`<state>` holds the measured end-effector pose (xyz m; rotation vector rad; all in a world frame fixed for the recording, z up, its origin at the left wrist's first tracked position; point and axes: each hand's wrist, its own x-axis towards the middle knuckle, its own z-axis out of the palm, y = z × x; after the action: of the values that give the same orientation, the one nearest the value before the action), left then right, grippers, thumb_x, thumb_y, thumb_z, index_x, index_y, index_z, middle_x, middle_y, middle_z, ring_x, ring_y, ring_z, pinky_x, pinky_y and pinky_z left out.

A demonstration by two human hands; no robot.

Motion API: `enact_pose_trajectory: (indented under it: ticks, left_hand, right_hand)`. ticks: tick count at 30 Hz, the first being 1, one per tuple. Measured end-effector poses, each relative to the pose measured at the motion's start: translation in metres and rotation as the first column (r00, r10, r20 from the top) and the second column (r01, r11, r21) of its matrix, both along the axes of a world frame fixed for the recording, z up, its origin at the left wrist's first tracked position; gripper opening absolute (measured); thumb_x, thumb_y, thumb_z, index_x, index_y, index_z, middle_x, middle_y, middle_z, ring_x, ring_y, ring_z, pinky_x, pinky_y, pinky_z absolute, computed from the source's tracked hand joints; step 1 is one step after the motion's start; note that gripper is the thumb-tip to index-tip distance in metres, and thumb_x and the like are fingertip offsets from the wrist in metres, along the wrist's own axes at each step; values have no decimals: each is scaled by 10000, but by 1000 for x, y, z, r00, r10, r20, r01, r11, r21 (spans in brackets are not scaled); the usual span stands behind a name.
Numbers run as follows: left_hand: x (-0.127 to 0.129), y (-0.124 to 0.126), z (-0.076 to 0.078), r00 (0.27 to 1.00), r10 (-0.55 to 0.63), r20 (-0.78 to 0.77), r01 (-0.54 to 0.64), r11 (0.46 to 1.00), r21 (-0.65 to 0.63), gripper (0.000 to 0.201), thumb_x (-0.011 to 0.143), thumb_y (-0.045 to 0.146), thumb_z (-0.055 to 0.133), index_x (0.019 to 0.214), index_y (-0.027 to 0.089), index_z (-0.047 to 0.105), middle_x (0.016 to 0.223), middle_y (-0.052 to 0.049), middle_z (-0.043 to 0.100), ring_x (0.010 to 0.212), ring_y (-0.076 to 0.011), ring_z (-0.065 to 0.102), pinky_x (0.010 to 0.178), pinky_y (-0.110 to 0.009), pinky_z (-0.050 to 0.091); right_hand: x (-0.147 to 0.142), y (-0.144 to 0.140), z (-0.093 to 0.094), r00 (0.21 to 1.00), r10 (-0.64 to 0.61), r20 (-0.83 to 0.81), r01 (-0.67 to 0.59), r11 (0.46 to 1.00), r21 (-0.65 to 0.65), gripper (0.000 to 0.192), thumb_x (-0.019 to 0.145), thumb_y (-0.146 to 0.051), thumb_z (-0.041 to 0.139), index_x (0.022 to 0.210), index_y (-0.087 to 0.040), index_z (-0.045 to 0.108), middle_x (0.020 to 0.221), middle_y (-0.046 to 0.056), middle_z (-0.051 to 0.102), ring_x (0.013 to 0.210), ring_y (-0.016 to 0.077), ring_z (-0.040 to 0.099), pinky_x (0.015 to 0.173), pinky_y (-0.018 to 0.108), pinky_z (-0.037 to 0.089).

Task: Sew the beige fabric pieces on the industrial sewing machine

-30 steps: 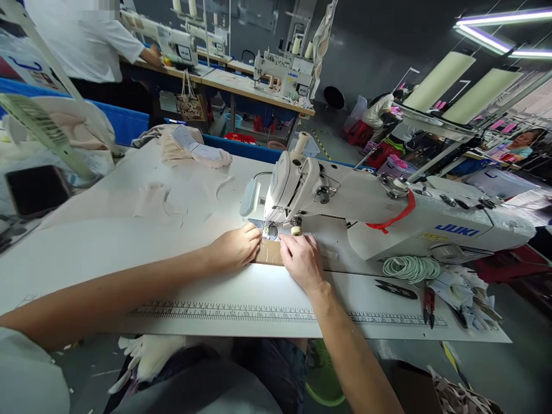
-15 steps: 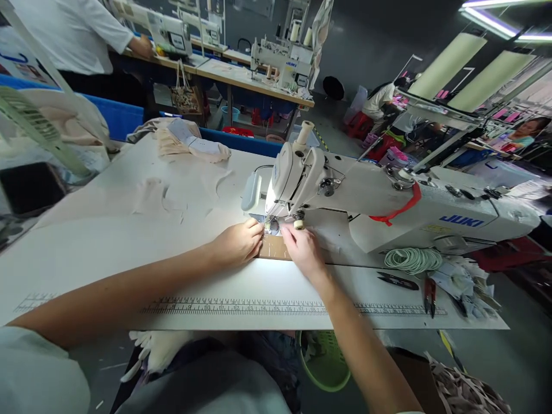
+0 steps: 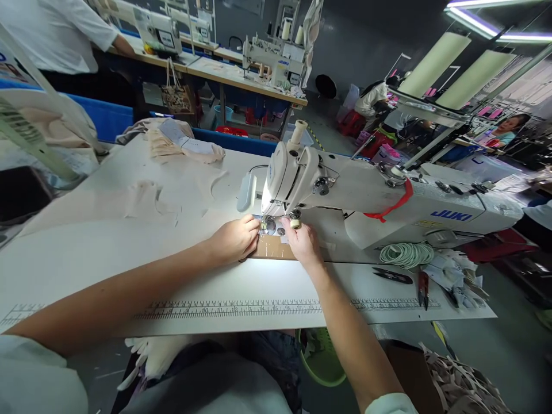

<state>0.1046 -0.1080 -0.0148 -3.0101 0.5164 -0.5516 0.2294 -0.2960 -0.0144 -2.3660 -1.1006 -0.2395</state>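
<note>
A white sewing machine (image 3: 336, 187) stands across the table, its lamp lighting the needle area. My left hand (image 3: 235, 238) is closed just left of the presser foot (image 3: 264, 225), fingertips pinched together. On the other side, my right hand (image 3: 305, 244) is closed, thumb and forefinger pinched below the machine head's cream knob (image 3: 295, 222). What either hand pinches is too small and covered to make out; a pale scrap shows beside the right fingers. Between the hands lies a brown plate (image 3: 269, 248) with bits of thread on it.
Right of the hands lie black thread snips (image 3: 392, 276), red-handled snips (image 3: 423, 290), a coil of pale green cord (image 3: 405, 255) and fabric scraps (image 3: 452, 273). A stack of beige cut pieces (image 3: 166, 144) sits at the back left. A green basket (image 3: 323, 368) stands below the table edge.
The view has shifted slightly, so most things sit a little further left. My right hand has drawn a little away from the needle; more of the metal plate shows between the hands.
</note>
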Motion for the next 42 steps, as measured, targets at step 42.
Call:
enact_pose_trajectory:
  ticks: [42]
  left_hand:
    - [-100,20,27,923,318,-216,-379,845,-378,199,894,311,507,784,177,604,867,-95,671,824,-242,624,692,-328,474]
  right_hand:
    - [-99,59,20,931,51,-361,-76,996,-56,123,877,-245,542,763,-236,587,852,-7,630,828,176,550,679,284,339]
